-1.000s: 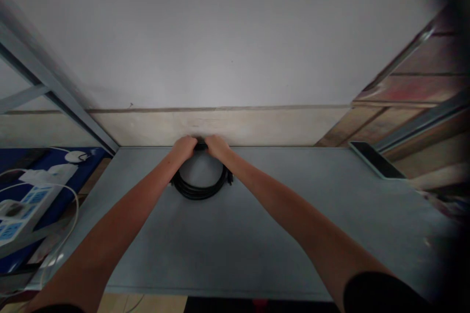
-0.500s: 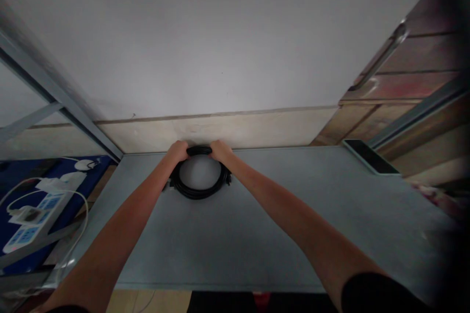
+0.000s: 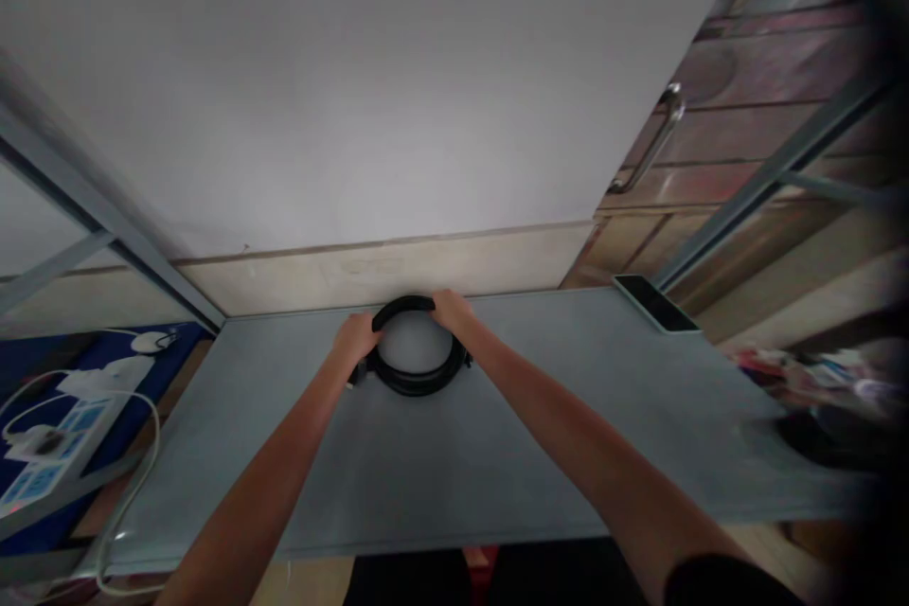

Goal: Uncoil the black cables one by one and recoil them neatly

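A black cable [image 3: 416,385], wound into a round coil, lies on the grey tabletop [image 3: 426,464] close to the wall. My left hand [image 3: 356,338] is closed around the coil's left side, towards the back. On the coil's far right part, my right hand [image 3: 450,308] grips it with fingers wrapped round. A plug end [image 3: 357,373] sticks out at the coil's left, just below my left hand. Another short end [image 3: 468,360] pokes out at the right side. My fingertips are mostly hidden behind the cable and the backs of my hands.
At the left, a white power strip [image 3: 61,440] with plugged-in chargers rests on a blue surface; its white cord [image 3: 151,454] hangs by the table's left edge. A phone [image 3: 654,303] lies at the table's back right. Metal frame posts [image 3: 167,275] stand at both ends.
My left hand has slid from the coil's top down its left side, and my hands are farther apart. The camera view has turned slightly to the right.
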